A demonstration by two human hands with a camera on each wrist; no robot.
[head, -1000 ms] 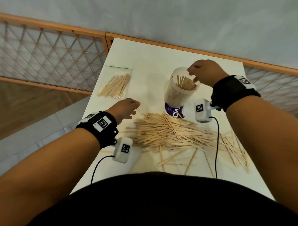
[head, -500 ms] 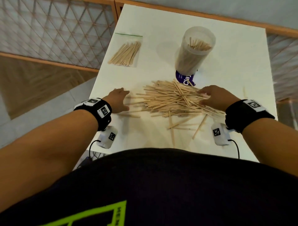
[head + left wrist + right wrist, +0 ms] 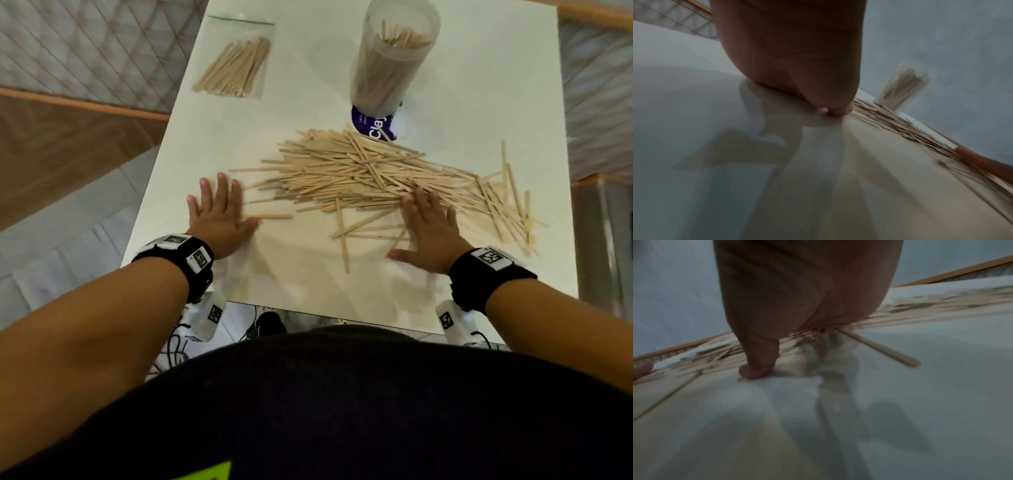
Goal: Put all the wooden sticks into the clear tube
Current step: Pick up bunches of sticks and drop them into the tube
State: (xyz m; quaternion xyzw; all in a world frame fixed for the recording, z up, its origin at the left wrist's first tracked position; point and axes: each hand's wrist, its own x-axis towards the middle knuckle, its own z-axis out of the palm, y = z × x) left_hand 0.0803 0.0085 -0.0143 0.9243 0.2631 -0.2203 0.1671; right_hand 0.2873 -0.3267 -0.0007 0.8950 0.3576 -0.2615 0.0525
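A wide pile of wooden sticks (image 3: pixel 370 174) lies across the middle of the white table (image 3: pixel 308 85). Behind it stands the clear tube (image 3: pixel 390 58), upright with several sticks inside and a purple label at its base. My left hand (image 3: pixel 219 212) lies flat on the table, fingers spread, just left of the pile, its thumb by a loose stick (image 3: pixel 270 216). My right hand (image 3: pixel 428 226) rests flat with straight fingers on the pile's near edge. In the right wrist view the right hand (image 3: pixel 793 305) presses down on sticks (image 3: pixel 879 318). In the left wrist view the left hand (image 3: pixel 789 56) touches the table beside the pile (image 3: pixel 890 120).
A clear zip bag of sticks (image 3: pixel 236 65) lies at the table's far left. Loose sticks (image 3: pixel 510 205) spread toward the right edge. A wooden-framed lattice fence (image 3: pixel 85 51) stands to the left, and cables (image 3: pixel 178 346) hang below the near edge.
My right hand came down from the tube's mouth to the pile's near side and flattened. My left hand opened flat on the table. The head view tilted down.
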